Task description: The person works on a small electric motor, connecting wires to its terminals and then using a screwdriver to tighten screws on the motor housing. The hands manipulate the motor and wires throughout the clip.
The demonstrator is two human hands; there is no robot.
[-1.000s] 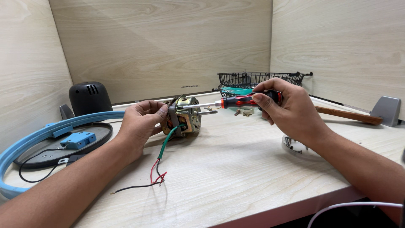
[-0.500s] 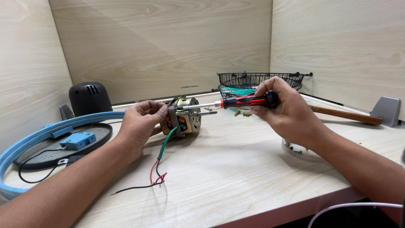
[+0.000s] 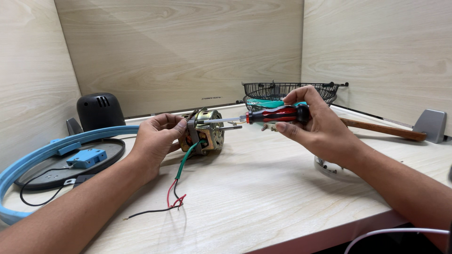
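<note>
Motor point(image 3: 205, 131) sits near the middle of a pale wood-grain bench, lying on its side with its shaft pointing right. It's brass-coloured with copper windings showing, and green, red and black wires point(image 3: 176, 188) trail off it toward the front edge. The person's left hand point(image 3: 157, 136) is clamped around the motor's left end, fingers curled on it. Right hand point(image 3: 313, 124) has its fingers wrapped tight around a red-and-black screwdriver point(image 3: 273, 114), held level, tip right at the motor's top edge.

Room-wise it's a little booth: light wood panels at the back and both sides, same finish as the bench. Off to the left there's a blue ring point(image 3: 52, 153) lying around a dark oval plate point(image 3: 47, 171) with a small blue block on it, and a black vented housing point(image 3: 100, 110) stands behind that. A black wire basket point(image 3: 287, 89) sits at the back right, with a wooden handle point(image 3: 383, 129) lying along the right wall and a grey bracket point(image 3: 431, 124) past it. White cable point(image 3: 395, 233) loops off the front corner.
</note>
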